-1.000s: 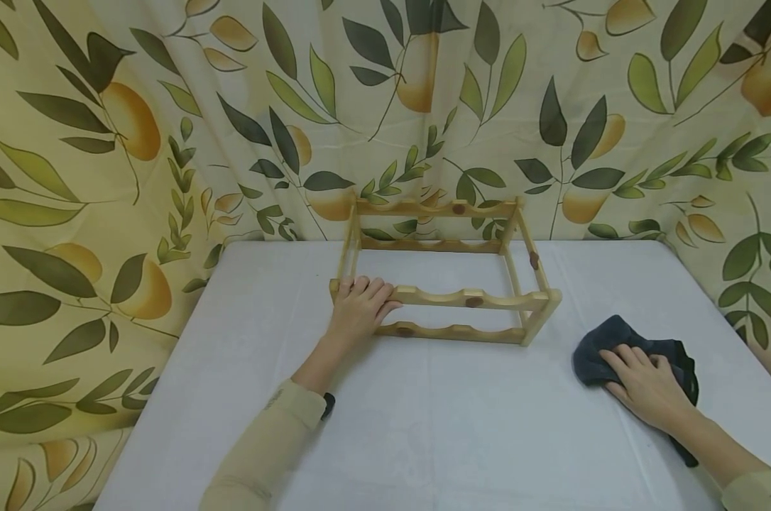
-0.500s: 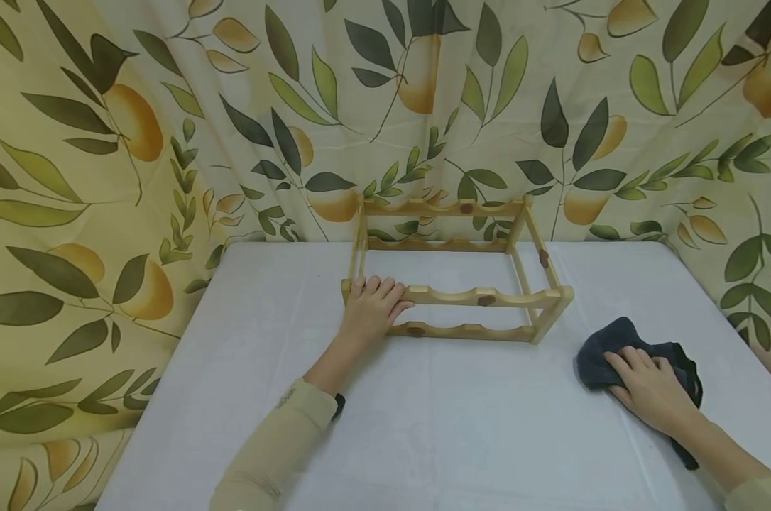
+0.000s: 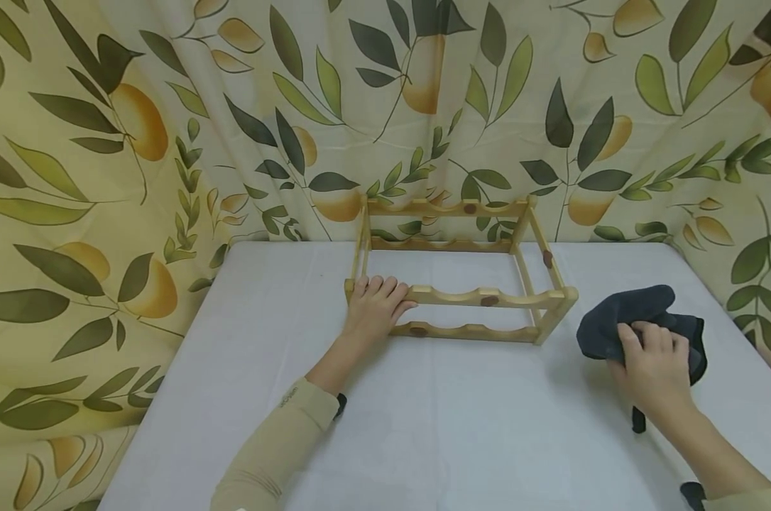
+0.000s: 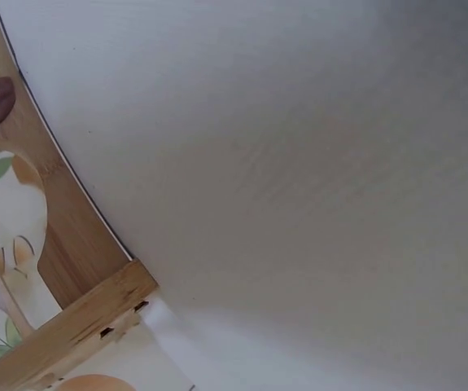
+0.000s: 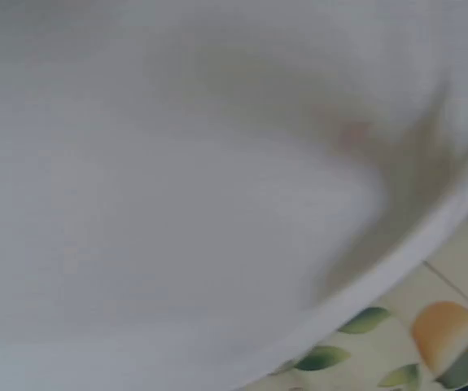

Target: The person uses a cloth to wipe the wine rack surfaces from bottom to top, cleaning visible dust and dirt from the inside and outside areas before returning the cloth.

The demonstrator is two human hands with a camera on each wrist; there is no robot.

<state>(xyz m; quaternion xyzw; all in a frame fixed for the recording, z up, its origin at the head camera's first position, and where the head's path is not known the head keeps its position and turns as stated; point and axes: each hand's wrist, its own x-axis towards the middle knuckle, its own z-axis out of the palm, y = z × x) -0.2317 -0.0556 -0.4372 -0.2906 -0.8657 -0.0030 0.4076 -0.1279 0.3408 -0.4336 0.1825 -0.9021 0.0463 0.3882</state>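
Observation:
In the head view, a pale wooden rack with scalloped rails (image 3: 452,294), like a wine rack, stands near the back of the table. My left hand (image 3: 371,312) grips the left end of its upper front rail, fingers over the top. One end of the rack's wood (image 4: 87,244) fills the left side of the left wrist view; the hand itself is out of that view. On the right, my right hand (image 3: 657,369) pinches a bunched dark navy cloth (image 3: 605,330), raised over the table with a shadow beneath. A narrow dark end hangs below the palm.
A white cloth covers the table (image 3: 488,426). Behind and to the left hangs a curtain (image 3: 232,156) printed with leaves and fruit, close to the rack's back. The table's rounded edge shows in the right wrist view.
My right hand has lifted the navy cloth up off the table, its fingers now drawn together in it. The rack and my left hand have shifted slightly right.

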